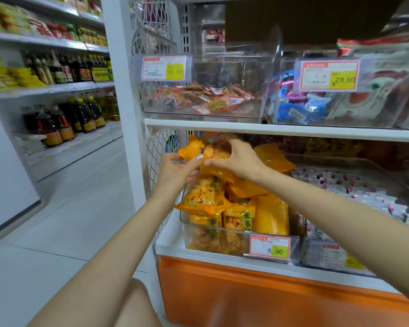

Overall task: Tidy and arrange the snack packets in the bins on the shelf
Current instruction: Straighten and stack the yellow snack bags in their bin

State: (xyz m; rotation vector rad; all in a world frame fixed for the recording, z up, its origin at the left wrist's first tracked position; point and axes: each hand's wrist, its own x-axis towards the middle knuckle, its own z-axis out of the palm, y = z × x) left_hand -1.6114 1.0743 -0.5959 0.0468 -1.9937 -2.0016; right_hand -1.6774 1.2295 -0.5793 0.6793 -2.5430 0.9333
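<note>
An orange snack packet (206,149) is held up under the upper shelf board, above a clear bin (198,239) on the lower shelf. My left hand (176,171) pinches its lower left corner. From the right, my right hand (234,159) grips the packet, fingers curled over its top. Below them the bin holds several more orange packets (203,197), some upright, some lying slanted. A price tag reading 8.90 (269,247) hangs on the bin's front.
The upper shelf carries a clear bin of red-and-white packets (203,100) and one with blue packets (300,107). Right of the orange bin lies a bin of small pale packets (354,185). An orange base panel (257,298) runs below. Bottles (64,123) line the aisle shelves at left.
</note>
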